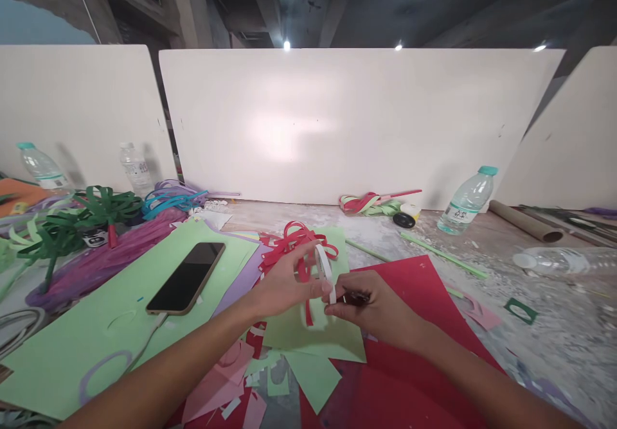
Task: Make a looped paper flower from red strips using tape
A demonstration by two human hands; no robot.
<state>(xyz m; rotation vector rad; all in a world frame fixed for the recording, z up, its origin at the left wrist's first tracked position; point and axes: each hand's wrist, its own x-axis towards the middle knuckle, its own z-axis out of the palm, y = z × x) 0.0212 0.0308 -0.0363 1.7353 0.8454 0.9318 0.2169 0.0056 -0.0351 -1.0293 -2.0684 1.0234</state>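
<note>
In front of me, my left hand (292,281) grips a thin white roll of tape (325,268), which stands on edge between thumb and fingers. My right hand (369,297) is closed close against the roll's lower right edge, its fingertips pinched together. Something dark shows inside that hand, too hidden to name. Just behind the left hand lies a bunch of looped red paper strips (296,236), one strip hanging below the hand. Both hands are above a light green paper sheet (337,342).
A phone (187,278) with a cable lies on green paper (116,307) at left. Red paper (400,377) and scraps (311,377) spread below. Behind are a yellow-and-black roll (407,216), a bottle (467,201), a cardboard tube (525,221) and a white panel (361,121).
</note>
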